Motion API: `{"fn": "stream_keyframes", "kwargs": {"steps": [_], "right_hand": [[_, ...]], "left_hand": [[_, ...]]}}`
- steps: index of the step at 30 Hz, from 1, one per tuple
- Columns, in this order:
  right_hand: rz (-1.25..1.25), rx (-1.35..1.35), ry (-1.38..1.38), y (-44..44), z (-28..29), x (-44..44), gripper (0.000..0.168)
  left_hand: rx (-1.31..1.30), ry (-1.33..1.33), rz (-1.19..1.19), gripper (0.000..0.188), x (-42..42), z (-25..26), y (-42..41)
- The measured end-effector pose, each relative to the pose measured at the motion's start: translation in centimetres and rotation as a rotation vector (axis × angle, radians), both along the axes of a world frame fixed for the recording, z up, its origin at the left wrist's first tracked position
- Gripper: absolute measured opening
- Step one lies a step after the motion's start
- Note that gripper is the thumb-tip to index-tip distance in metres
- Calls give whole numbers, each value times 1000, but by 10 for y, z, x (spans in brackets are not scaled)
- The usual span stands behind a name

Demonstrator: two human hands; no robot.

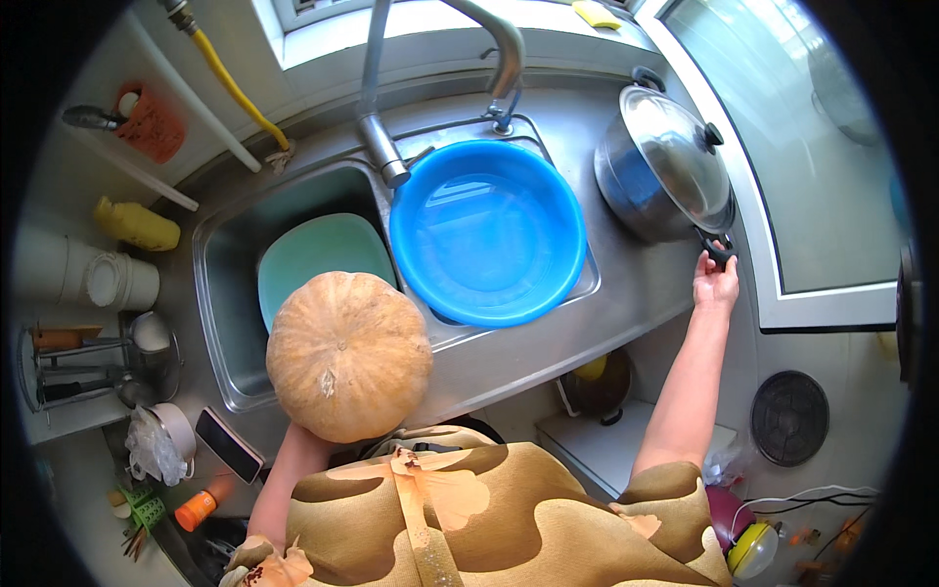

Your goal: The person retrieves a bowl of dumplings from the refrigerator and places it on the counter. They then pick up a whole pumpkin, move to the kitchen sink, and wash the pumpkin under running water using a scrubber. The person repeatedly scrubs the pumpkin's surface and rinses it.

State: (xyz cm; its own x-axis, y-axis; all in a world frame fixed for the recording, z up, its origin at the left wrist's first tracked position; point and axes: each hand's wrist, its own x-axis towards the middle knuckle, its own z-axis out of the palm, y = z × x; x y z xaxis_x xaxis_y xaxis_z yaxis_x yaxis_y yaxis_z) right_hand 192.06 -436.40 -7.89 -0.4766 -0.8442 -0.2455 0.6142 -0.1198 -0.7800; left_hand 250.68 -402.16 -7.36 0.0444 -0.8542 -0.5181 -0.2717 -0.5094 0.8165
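A large tan pumpkin (348, 356) is at the front edge of the sink, covering part of the green basin (323, 253) in the left bowl. My left hand (308, 434) goes under the pumpkin and supports it; its fingers are hidden and only the wrist and forearm show. At the right end of the counter, my right hand (715, 282) grips the black side handle (717, 252) of a stainless steel pot (634, 180). A domed metal lid (678, 158) with a black knob sits on that pot. Between them, a round blue basin (488, 235) holds clear water.
A faucet (385, 154) reaches over the sink beside the blue basin. The open window sash (770, 242) stands close to the pot's right. A smartphone (229, 444) and an orange-capped bottle (196, 510) lie at left. A yellow sponge (596, 13) rests on the windowsill.
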Motion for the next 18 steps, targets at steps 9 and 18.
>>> {"fn": "stream_keyframes", "kwargs": {"steps": [9, 18], "right_hand": [[106, 31, -55, -22, -3, -18, 46], [623, 166, 99, 118, -75, 123, 31]], "left_hand": [[-5, 294, 190, 60, -28, -4, -20], [-167, 1363, 736, 78, -43, -42, -31]]}}
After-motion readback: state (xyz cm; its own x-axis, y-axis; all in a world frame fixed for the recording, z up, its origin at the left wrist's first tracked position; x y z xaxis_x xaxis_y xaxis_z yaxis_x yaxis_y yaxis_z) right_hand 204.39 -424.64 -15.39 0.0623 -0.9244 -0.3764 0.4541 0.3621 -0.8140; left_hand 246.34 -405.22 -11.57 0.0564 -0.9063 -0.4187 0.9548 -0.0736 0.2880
